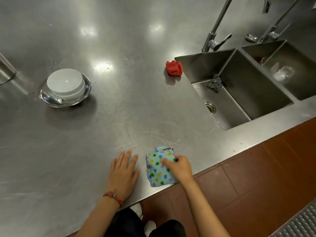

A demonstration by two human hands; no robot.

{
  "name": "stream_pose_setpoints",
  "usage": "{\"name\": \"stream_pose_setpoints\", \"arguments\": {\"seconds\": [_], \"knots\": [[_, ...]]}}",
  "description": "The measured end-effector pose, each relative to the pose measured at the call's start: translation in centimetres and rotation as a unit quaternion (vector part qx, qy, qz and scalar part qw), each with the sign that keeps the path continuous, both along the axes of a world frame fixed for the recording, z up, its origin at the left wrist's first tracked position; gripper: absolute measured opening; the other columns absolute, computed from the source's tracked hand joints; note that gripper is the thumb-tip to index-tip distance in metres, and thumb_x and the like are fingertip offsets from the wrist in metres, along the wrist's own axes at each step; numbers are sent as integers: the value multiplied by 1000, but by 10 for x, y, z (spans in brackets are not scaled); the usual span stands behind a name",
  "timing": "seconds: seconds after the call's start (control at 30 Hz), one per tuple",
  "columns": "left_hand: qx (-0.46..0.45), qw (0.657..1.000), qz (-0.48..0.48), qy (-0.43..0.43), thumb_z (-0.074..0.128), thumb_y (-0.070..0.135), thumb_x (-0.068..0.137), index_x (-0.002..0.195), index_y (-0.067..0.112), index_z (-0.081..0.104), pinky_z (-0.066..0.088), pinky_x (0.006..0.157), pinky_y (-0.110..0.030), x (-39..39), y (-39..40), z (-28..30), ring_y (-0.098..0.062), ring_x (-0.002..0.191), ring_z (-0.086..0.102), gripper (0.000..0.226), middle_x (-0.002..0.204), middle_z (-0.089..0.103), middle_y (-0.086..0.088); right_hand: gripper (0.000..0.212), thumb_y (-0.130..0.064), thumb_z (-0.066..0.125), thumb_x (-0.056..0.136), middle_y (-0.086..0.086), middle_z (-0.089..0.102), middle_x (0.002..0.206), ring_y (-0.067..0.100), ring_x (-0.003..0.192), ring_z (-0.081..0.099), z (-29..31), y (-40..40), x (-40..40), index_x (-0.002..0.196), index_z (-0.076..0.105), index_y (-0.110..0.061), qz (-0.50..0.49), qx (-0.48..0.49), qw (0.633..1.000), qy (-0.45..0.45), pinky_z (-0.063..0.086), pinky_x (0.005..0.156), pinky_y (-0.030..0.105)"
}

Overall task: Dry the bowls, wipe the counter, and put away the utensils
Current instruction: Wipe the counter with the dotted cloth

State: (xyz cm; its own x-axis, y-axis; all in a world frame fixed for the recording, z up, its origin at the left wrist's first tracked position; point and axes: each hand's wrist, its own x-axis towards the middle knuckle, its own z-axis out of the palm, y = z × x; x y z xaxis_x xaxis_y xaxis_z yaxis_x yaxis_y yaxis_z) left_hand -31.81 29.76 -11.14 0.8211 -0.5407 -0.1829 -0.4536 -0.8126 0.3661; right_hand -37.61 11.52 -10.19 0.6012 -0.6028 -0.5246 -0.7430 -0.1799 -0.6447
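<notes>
Pressing a folded polka-dot cloth (159,168) onto the steel surface (119,117) at the lower centre of the frame, the right hand (179,166) has its grip closed on the cloth's right side, fingers curled over the top. The left hand (124,173) lies flat and empty just beside it, fingers spread, grip released, a beaded bracelet (113,197) at the wrist.

The cloth sits right at the near edge, one corner about level with the lip. A wipe pulled toward the body could drag it off onto the red-brown tiled floor (256,177). Small water drops dot the rim near the sink, at the right of the frame; a damp patch there could let the flat left hand slide if weight goes onto it.

At the left of the frame a white bowl (65,84) rests inside a shallow steel bowl (51,98), well apart from the hands. A broad sweep that way could nudge the stack, and the smooth metal would probably let it skate.

A crumpled red cloth (173,67) lies beside the sink basin (239,93) at the upper right, with a steel scourer (215,82) inside and a tap (216,33) behind. A second basin beyond holds a clear glass (283,74). No utensils are visible.
</notes>
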Motion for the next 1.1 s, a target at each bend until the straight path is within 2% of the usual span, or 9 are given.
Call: {"name": "stream_pose_setpoints", "arguments": {"seconds": [0.1,0.23,0.37,0.4,0.5,0.6,0.73,0.87,1.1], "knots": [[1,1000,-12,12,27,43,85,121,7,59,35,98,-60,4,-6,-2,-44,121,47,60,131,52,-22,22,-33,75,72,1,66,78,13,67,62,3,-6,0,74,61,-16,12,23,999,-45,48,59,25],[-2,1000,-21,11,1,49,94,108,5,67,47,83,-60,13,-22,6,-43,105,60,80,116,64,-21,17,-24,74,75,4,68,81,20,75,67,7,-23,1,76,58,-17,-83,74,986,-125,55,65,32],[-16,999,-16,-23,3,45,95,100,4,70,50,74,-60,23,-48,8,-41,97,65,79,109,68,-21,10,-12,72,78,0,66,74,-1,53,65,15,-67,18,81,63,-10,-189,124,954,-195,50,46,14],[-24,999,-11,-30,4,44,96,99,4,70,51,75,-60,26,-56,7,-41,97,65,78,109,68,-21,10,-13,72,78,-1,66,74,-1,52,64,17,-82,23,82,63,-9,-202,133,949,-200,49,44,13],[-49,997,3,-58,7,44,96,98,1,70,50,75,-60,35,-83,4,-43,96,64,76,107,67,-24,16,-18,72,78,2,68,82,12,69,67,20,-125,43,89,64,-10,-213,170,940,-203,53,47,17],[-46,997,26,-63,9,44,96,97,1,71,51,76,-57,43,-113,4,-44,96,64,75,107,67,-25,22,-20,71,78,3,68,85,15,74,66,17,-167,67,95,63,-10,-205,184,941,-196,54,49,19],[-44,995,79,-48,9,45,96,100,3,70,51,86,-47,48,-150,8,-42,102,63,74,112,66,-23,29,-24,73,77,5,68,88,16,77,66,11,-214,102,99,62,-8,-180,200,948,-172,53,54,23],[-17,992,113,-56,10,47,95,105,5,68,29,95,-40,53,-177,12,-40,108,60,72,116,65,-20,30,-24,74,76,7,67,92,17,77,65,5,-244,137,98,61,-8,-139,193,959,-156,53,54,23],[13,989,140,-36,12,49,95,108,7,67,27,95,-38,51,-187,15,-39,108,60,71,118,64,-18,23,-32,70,78,8,65,88,22,80,64,-6,-257,158,86,62,-13,-11,22,992,-122,55,63,33]]}}
